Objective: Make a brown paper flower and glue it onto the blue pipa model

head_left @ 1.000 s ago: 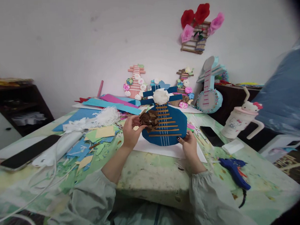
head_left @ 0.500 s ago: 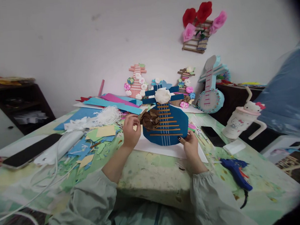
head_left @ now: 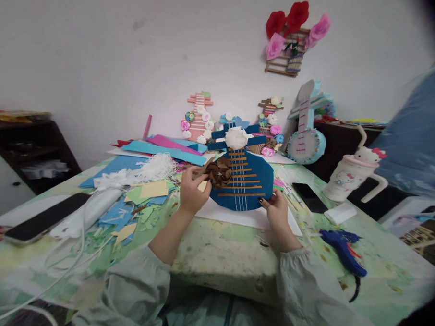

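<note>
A dark blue paper lute (head_left: 263, 173) stands upright in front of me, with brown strips and white strings down its middle. On its neck sits a white paper flower (head_left: 236, 138). My right hand (head_left: 277, 213) pinches the lower right edge of the lute, thumb in front and the other fingers behind. At the left edge, my left hand (head_left: 194, 190) has its fingers closed on a brown paper flower (head_left: 220, 172), which lies against the lute's front. Part of the left fingertips is hidden by the flower. A white sheet (head_left: 234, 221) lies under the lute.
A blue glue gun (head_left: 342, 249), a phone (head_left: 308, 197) and a white tumbler (head_left: 344, 179) are on the right. Paper scraps (head_left: 147, 216), white string (head_left: 156, 168), another phone (head_left: 47, 218) and a cable (head_left: 83, 217) are on the left. More decorated paper lutes (head_left: 201, 118) stand behind.
My left hand has shifted slightly to the right, its fingers now closer in on the brown flower's lower left side. My right hand and the lute have hardly moved.
</note>
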Available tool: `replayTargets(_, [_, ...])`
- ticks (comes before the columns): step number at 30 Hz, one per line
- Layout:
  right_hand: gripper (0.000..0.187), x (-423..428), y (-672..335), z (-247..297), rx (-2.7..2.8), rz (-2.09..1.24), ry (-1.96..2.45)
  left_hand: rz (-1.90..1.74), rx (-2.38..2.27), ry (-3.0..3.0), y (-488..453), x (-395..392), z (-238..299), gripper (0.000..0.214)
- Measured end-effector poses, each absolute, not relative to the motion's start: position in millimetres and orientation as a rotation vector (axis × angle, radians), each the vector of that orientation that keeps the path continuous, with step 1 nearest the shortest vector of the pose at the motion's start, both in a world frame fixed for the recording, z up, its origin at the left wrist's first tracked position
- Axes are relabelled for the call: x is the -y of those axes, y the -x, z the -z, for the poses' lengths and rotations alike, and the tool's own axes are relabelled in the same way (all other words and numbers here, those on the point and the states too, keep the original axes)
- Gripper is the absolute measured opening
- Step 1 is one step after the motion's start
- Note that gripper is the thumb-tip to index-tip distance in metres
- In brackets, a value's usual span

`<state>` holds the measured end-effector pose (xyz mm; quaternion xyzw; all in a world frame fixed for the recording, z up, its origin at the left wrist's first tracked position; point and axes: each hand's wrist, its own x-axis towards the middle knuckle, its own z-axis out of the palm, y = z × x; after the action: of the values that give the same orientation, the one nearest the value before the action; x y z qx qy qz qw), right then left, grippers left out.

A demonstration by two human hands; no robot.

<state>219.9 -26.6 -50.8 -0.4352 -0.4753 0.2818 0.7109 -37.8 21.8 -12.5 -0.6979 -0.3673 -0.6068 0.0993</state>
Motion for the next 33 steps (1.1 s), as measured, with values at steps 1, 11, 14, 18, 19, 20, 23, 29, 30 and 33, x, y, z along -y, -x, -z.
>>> replayTargets(1, [0.034, 27, -220, 51, 1.054, -0.625, 0.964, 1.795, 1.087, 2.08, 37, -21, 12, 0.01])
replayTargets(11, [0.033, 27, -220, 50, 1.057, -0.614, 0.963, 1.692, 1.024, 2.187, 39, -16, 7, 0.035])
replayTargets(14, [0.033, 26, -220, 51, 1.062, -0.611, 0.963, 1.689, 1.025, 2.163, 39, -18, 9, 0.031])
replayTargets(18, [0.033, 27, -220, 50, 1.076, -0.607, 0.968, 1.677, 1.059, 2.122, 38, -23, 13, 0.028])
replayTargets(19, [0.033, 27, -220, 50, 1.08, -0.606, 0.97, 1.665, 1.081, 2.111, 38, -25, 14, 0.027])
replayTargets(20, [0.033, 27, -220, 50, 1.084, -0.604, 0.971, 1.654, 1.102, 2.098, 39, -26, 15, 0.024])
replayTargets(23, [0.033, 28, -219, 50, 1.097, -0.597, 0.977, 1.633, 1.136, 2.071, 39, -28, 15, 0.016])
replayTargets(29, [0.033, 29, -220, 51, 1.113, -0.571, 0.994, 1.626, 1.163, 2.108, 40, -28, 15, 0.018])
replayTargets(30, [0.033, 29, -220, 51, 1.116, -0.566, 0.995, 1.616, 1.168, 2.118, 40, -28, 15, 0.021])
replayTargets(33, [0.033, 29, -220, 51, 1.127, -0.559, 0.995, 1.586, 1.187, 2.124, 39, -28, 15, 0.026])
